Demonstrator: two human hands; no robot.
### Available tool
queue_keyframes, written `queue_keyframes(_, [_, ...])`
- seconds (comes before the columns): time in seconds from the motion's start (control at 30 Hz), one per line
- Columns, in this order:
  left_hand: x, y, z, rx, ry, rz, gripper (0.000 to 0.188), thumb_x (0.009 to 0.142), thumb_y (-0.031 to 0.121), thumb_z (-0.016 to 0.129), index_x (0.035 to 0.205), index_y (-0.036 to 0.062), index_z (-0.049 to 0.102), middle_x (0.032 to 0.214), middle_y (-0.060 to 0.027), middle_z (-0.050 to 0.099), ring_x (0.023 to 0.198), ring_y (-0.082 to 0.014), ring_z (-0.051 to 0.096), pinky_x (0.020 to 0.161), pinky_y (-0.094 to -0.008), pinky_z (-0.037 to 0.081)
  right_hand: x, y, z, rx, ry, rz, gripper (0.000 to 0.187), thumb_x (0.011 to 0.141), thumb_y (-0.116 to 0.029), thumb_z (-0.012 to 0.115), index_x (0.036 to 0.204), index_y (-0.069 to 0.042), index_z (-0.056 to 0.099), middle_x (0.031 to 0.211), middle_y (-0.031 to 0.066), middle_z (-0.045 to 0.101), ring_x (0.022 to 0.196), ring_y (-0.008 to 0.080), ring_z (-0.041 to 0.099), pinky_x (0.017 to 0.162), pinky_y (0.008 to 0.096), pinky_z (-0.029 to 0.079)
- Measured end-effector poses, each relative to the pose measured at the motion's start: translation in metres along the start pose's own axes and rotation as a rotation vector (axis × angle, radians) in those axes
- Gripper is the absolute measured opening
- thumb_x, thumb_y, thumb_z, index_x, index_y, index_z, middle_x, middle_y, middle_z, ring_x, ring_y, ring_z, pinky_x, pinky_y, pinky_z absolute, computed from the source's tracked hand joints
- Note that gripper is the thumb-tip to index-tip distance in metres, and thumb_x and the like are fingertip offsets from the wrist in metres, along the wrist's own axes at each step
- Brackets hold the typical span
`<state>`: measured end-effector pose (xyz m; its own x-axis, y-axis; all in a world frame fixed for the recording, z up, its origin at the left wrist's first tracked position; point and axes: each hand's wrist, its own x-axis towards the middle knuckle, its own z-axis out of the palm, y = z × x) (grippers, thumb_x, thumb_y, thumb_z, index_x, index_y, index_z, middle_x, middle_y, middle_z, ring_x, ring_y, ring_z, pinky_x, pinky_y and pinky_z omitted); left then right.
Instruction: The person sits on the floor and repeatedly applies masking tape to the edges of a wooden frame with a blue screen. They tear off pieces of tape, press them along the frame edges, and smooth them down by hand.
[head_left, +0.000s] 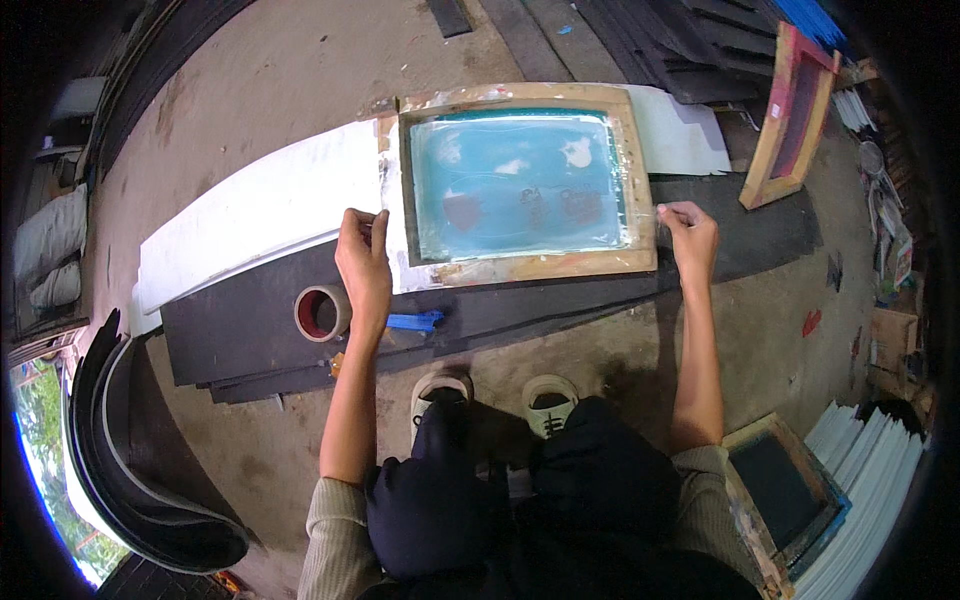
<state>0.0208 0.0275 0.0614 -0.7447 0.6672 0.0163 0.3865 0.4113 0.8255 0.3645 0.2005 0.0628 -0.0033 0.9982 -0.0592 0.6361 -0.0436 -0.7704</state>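
Observation:
A wooden screen-printing frame (560,266) with blue mesh (490,160) lies flat on long white sheets (260,200). My left hand (363,255) is over the white sheet, just left of the frame, its fingers closed together. Beyond the frame's right side, my right hand (692,238) is pinched, with its fingertips close to the wood. Whatever either pinch may hold is too small to make out. A roll of tape (343,312) rests beside my left wrist, and a blue strip-like piece (415,321) lies right of that forearm.
Dark sheets (250,335) lie under the white ones. Another wooden frame (765,190) stands tilted at the far right. A dark-meshed frame (775,485) and a stack of pale sheets (865,490) are near right. Curled black sheets (100,450) stand at the left.

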Motion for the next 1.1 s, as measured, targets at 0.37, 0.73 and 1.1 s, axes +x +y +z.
queue_keyframes(0.37, [0.016,-0.049,0.019,0.452,-0.267,0.100,0.020,0.083,0.018,0.061,0.087,0.0004,0.052,0.081,-0.0183,0.059,0.075,-0.0373,0.059,0.063,-0.0447,0.045,0.012,-0.013,0.033,-0.712,-0.205,-0.240,0.013,0.073,-0.014,0.065,0.077,-0.002,0.066,0.080,0.0177,0.064,0.082,0.0354,0.057,0.072,0.0447,0.047])
queue_keyframes(0.73, [0.007,-0.036,0.035,0.700,-0.417,0.038,0.020,0.081,0.021,0.063,0.098,0.0104,0.059,0.102,-0.0207,0.045,0.076,-0.0400,0.062,0.064,-0.0456,0.051,0.012,0.011,0.049,-1.123,-0.307,-0.543,0.006,0.070,-0.008,0.063,0.068,-0.004,0.067,0.075,0.0150,0.065,0.095,0.0284,0.054,0.079,0.0442,0.040])
queue_keyframes(1.1, [0.012,-0.044,0.046,0.889,-0.472,0.115,0.013,0.082,0.013,0.056,0.092,0.0097,0.065,0.102,-0.0200,0.047,0.077,-0.0377,0.064,0.065,-0.0439,0.053,0.008,0.009,0.058,-1.266,-0.403,-0.664,0.010,0.072,-0.010,0.060,0.070,-0.009,0.069,0.073,0.0088,0.066,0.098,0.0221,0.052,0.079,0.0406,0.034])
